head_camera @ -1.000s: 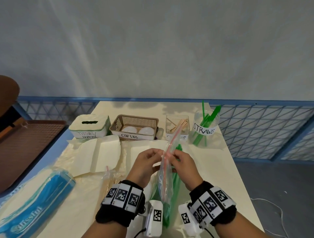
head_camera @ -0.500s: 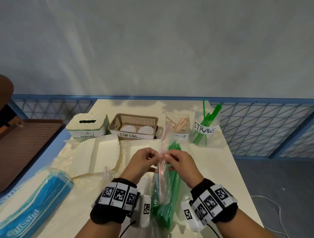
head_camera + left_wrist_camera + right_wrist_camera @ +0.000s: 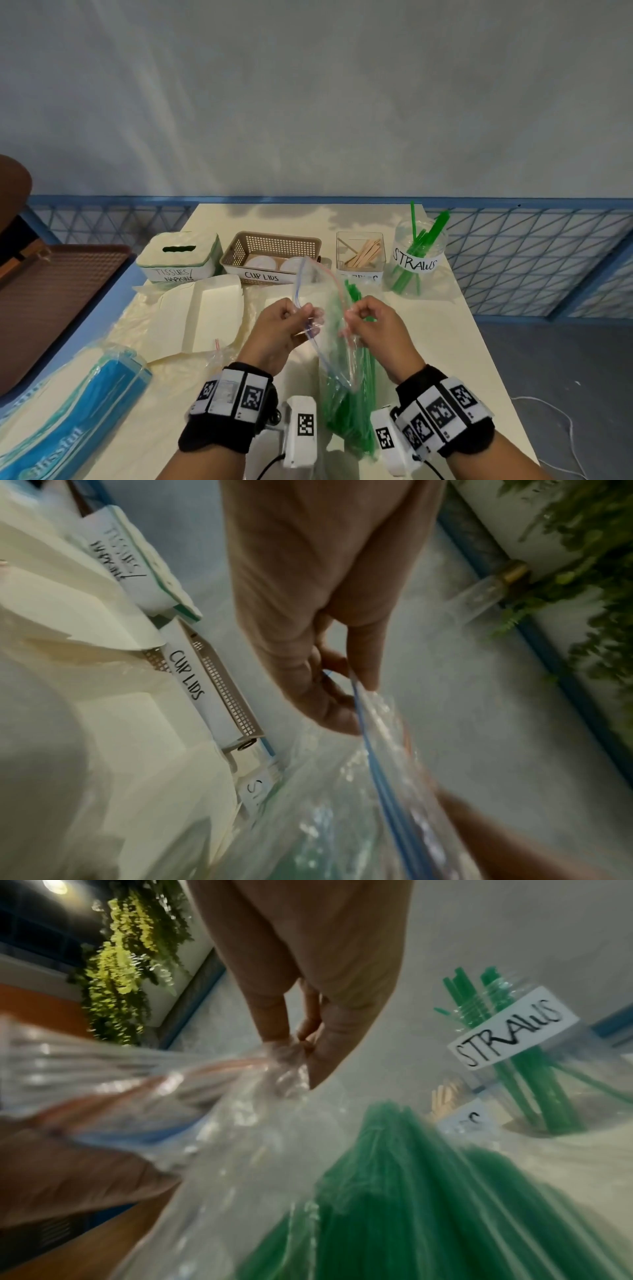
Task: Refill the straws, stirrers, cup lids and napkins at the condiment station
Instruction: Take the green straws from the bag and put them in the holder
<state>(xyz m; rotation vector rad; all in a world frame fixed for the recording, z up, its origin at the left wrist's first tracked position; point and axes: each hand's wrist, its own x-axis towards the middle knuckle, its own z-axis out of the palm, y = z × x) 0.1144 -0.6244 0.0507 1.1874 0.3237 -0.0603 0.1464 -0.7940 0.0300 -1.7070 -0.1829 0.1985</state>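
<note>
Bag [image 3: 337, 346] of green straws [image 3: 356, 407] held above the bench [image 3: 442, 339].
Blue seal edge is pinched by left hand [image 3: 279, 329], red edge by right hand [image 3: 373, 327]; mouth is pulled apart.

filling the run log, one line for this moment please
step: opening zip bag | left hand: pinches blue edge | right hand: pinches red edge | green straws: inside

Head looks down; wrists close, sharing bag [image 3: 337, 346].
</note>
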